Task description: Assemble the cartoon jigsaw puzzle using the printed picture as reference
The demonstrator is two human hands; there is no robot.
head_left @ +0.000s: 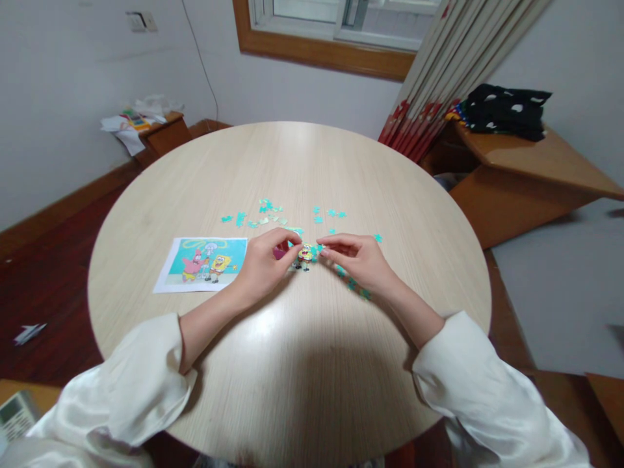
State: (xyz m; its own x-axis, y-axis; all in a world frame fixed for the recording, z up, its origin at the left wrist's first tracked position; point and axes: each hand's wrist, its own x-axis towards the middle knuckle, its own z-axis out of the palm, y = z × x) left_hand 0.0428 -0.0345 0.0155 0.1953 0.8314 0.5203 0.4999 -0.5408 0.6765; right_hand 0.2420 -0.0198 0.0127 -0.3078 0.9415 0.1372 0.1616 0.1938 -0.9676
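Note:
A partly joined jigsaw puzzle (305, 255) with a yellow cartoon figure lies on the table between my hands. My left hand (266, 257) curls over its left side, thumb and forefinger closed at its edge, and hides much of it. At the puzzle's right edge, my right hand (363, 260) pinches a small teal puzzle piece (320, 249) between thumb and fingers. Left of my left hand lies a printed reference picture (207, 261) of cartoon figures on a white sheet. Loose teal puzzle pieces (266, 207) are scattered beyond my hands, and several more (351, 284) lie under my right wrist.
The round wooden table (302, 364) fills the middle of the view. Behind it on the right stands a wooden cabinet (517, 188) with dark cloth (507, 110) on top, beside a curtain (468, 58). Papers (124, 130) lie on a low wooden stand at the left.

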